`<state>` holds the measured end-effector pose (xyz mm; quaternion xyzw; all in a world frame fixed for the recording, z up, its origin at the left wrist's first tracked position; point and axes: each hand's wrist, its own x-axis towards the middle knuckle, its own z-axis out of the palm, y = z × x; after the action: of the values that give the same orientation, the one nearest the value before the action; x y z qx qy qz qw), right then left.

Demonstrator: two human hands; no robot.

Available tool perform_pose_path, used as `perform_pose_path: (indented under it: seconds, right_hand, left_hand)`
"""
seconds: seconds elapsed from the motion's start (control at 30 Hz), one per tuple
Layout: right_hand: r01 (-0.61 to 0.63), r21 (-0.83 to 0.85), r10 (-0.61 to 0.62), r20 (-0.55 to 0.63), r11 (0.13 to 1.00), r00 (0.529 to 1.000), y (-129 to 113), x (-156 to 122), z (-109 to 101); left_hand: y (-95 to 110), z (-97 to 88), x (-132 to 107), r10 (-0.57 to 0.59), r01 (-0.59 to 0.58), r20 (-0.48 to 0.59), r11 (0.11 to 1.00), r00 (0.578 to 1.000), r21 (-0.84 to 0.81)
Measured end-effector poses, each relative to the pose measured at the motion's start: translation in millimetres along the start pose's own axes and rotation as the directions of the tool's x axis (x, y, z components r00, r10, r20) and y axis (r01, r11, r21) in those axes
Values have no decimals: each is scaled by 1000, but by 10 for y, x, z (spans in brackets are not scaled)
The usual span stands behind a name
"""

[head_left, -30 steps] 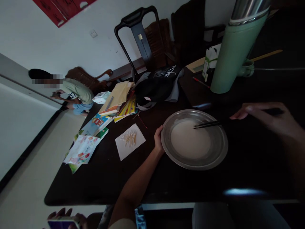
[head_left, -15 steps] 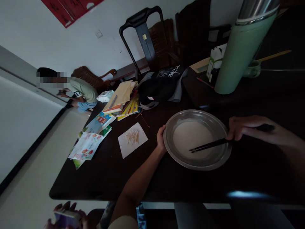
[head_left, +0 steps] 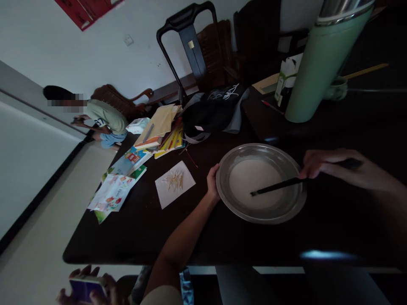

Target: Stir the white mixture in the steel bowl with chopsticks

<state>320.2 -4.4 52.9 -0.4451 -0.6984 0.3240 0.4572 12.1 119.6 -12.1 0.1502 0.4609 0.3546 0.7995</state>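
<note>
A wide metal basin sits on the dark table, with a smooth pale mixture covering its bottom. The person's two hands are apart, one at each side of the basin. The left hand grips the basin's left edge, its thumb up against the rim; the other fingers are mostly hidden. The right hand is closed around black chopsticks, which pass over the basin's right rim and slant down so that their tips meet the mixture near its middle. The two sticks lie so close together that they look almost like one. To the left of the basin, well apart from it, cotton swabs are heaped on a white sheet. Farther left and beyond the basin are stacked books, and directly behind it slumps a black bag. Beyond the basin to the right stands a tall green flask. Nearer than the basin, far to its left, another person's hands hold a phone.
</note>
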Motion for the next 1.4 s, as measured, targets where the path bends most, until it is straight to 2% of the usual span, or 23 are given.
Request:
perform_pose_path:
  seconds: [0.07, 0.17, 0.23, 0.3, 0.4, 0.47, 0.57, 0.63, 0.7, 0.77, 0.83, 0.9, 0.93, 1.0, 1.1, 1.17, 1.2, 1.27, 1.33, 1.37, 1.4]
  right_hand:
    - [-5, -29, 5, -27, 1000, 1000, 12, 4, -31]
    - [-40, -45, 29, -221, 998, 975, 17, -50, -133]
    - [-28, -8, 25, -291, 1000, 957, 18, -84, -170]
    - [-2, 22, 6, -207, 1000, 978, 20, -80, -142]
    - [1, 19, -2, 58, 1000, 998, 26, -14, -13]
    - [-20, -9, 21, 82, 1000, 996, 26, 19, 48]
    - [-58, -71, 51, -94, 996, 994, 10, -15, 7]
    - [-91, -73, 69, -263, 993, 962, -8, -79, -76]
    - [-85, -24, 71, -352, 996, 933, -20, -133, -140]
    - [-32, 35, 41, -294, 999, 955, -18, -144, -144]
    - [10, 70, -2, -114, 998, 994, 0, -102, -88]
    - [10, 56, -14, 63, 998, 998, 25, -32, -12]
    - [3, 40, -6, 83, 999, 997, 36, -2, 18]
    - [8, -9, -7, 31, 1000, 999, 52, 28, 36]
    - [-45, -76, 31, -177, 996, 984, 47, -20, -44]
    - [-91, -39, 76, -292, 995, 954, 32, -72, -107]
    - [-93, -3, 88, -308, 996, 947, 26, -89, -121]
    - [-50, 57, 62, -239, 997, 969, 21, -81, -90]
    - [10, 76, -4, -81, 997, 997, 37, -22, 6]
    - [2, 67, -1, -8, 998, 1000, 53, 18, 62]
    - [-2, 57, 2, 13, 998, 1000, 73, 58, 112]
  left_hand:
    - [0, 2, 3, 13, -13, -12, 1000, 1000, 3]
    - [1, 1, 7, 31, -31, -19, 999, 999, -7]
    - [1, -2, 9, 25, -25, -3, 999, 1000, -21]
    - [0, -2, 10, 21, -21, 10, 999, 1000, -28]
    - [-3, 7, 2, 35, -35, -1, 999, 999, -23]
    - [-3, 15, -11, 32, -32, -9, 999, 999, -14]
    - [3, 23, -34, -8, 8, -3, 1000, 1000, 0]
    - [8, 24, -42, -33, 33, 1, 999, 999, -9]
    - [8, 20, -39, -27, 27, 15, 1000, 1000, -13]
    - [4, 9, -26, 15, -15, 35, 1000, 999, -9]
    - [-1, -7, -8, 70, -70, 35, 998, 997, -11]
    - [-4, -22, 7, 105, -105, 16, 994, 994, -12]
    - [-4, -28, 12, 115, -115, 5, 993, 993, -10]
    - [0, -36, 17, 135, -135, -14, 991, 991, -13]
    - [8, -40, 17, 154, -155, -31, 987, 988, -37]
    - [14, -36, 15, 153, -155, -39, 986, 987, -54]
    - [16, -33, 12, 148, -150, -34, 987, 988, -58]
    - [23, -23, 7, 148, -150, -39, 987, 988, -60]
    - [35, -14, 2, 167, -169, -38, 984, 985, -63]
    - [43, -11, -1, 172, -174, -42, 983, 984, -64]
    - [51, -8, -3, 171, -174, -46, 983, 984, -63]
